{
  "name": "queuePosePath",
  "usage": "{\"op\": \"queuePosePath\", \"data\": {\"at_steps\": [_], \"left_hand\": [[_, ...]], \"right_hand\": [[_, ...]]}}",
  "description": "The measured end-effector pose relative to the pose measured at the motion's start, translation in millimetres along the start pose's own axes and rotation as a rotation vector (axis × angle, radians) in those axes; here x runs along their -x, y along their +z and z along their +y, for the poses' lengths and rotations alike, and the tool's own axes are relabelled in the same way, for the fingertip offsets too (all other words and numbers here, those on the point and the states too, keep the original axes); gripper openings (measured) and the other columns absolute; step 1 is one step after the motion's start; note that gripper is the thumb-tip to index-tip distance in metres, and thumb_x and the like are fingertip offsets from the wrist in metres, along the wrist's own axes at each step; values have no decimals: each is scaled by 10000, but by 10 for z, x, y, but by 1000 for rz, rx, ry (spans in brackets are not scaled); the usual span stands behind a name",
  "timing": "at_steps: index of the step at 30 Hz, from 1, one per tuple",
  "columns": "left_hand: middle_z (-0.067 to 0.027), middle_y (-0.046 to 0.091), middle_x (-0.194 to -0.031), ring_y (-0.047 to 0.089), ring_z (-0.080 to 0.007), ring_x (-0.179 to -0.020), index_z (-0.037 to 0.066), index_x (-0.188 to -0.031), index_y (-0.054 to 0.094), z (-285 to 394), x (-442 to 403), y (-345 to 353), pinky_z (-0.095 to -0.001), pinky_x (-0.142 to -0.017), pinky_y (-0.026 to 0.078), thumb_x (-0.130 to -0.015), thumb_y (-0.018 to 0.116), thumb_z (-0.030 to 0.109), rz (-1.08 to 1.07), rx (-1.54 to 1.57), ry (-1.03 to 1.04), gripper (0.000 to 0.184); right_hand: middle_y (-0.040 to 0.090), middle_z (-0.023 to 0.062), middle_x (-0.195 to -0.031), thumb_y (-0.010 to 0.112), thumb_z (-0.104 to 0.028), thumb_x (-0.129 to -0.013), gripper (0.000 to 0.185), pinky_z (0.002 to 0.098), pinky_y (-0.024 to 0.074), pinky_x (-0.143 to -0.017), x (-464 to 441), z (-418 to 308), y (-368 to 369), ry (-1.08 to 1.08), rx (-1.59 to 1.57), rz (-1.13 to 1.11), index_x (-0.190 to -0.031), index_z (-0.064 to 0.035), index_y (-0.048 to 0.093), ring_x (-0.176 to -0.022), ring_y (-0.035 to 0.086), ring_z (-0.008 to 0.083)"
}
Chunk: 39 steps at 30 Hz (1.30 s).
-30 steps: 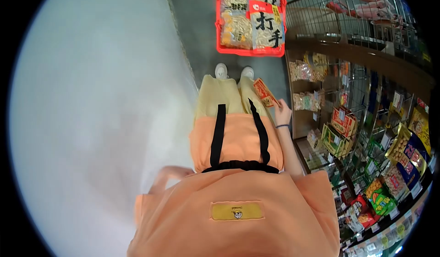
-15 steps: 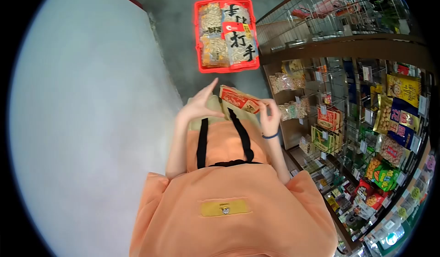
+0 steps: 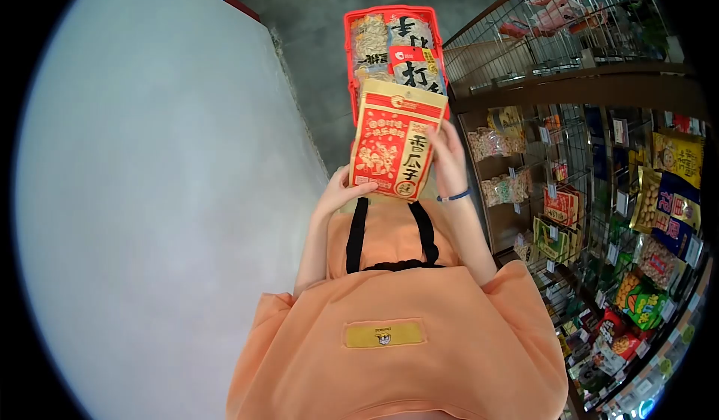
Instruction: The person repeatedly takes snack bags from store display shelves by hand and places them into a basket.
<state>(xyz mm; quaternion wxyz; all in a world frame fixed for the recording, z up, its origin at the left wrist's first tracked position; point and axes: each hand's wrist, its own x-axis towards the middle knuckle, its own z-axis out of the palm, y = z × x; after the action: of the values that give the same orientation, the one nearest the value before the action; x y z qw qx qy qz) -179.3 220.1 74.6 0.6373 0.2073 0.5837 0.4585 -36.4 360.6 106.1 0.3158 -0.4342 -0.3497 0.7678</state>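
A red and tan snack packet (image 3: 389, 141) is held up in front of my body, its printed front facing me. My left hand (image 3: 344, 191) grips the lower left corner, thumb on the front. On the right edge, my right hand (image 3: 448, 159) is closed on the packet, with fingers partly hidden behind it. Beyond the packet, a red basket (image 3: 347, 53) on the floor holds several clear noodle-like packs (image 3: 410, 31); the packet covers its near end.
A long white surface (image 3: 165, 195) fills the left side. Along the right stand wire shelves (image 3: 479, 53) with hanging snack bags (image 3: 678, 203), red and green packets (image 3: 562, 207) and small clear bags (image 3: 490, 143). Grey floor (image 3: 311, 46) shows around the basket.
The packet has risen from beside my right leg to the middle and turned its front towards me. My left hand has come in from the left and taken hold of it.
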Motion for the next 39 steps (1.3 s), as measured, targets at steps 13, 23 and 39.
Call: {"op": "queuePosePath", "data": {"at_steps": [13,23,39], "left_hand": [[-66,554,-1007,512,-117,-923,2,-1046,492,16,-5,179,-262,-820,393,-736,645,192,396,132,-62,394],[-27,558,-980,488,-94,-913,6,-1064,505,416,-869,-516,-233,-816,354,-825,514,313,376,78,-83,390],[-85,595,-949,529,-75,-846,-36,-1054,518,526,-2648,-1651,-203,-755,398,-801,563,242,218,-60,-74,378]], "right_hand": [[523,104,-1016,554,-157,-808,418,227,414,-765,-23,539,-383,248,130,-225,-1146,32,396,-897,521,119],[541,84,-1004,565,-153,-800,430,219,404,-783,-849,624,-23,161,122,-78,-1148,42,404,-909,510,105],[580,87,-924,582,-279,-776,447,248,419,-701,-2780,1178,242,271,540,232,-1133,-33,476,-804,542,136]]}}
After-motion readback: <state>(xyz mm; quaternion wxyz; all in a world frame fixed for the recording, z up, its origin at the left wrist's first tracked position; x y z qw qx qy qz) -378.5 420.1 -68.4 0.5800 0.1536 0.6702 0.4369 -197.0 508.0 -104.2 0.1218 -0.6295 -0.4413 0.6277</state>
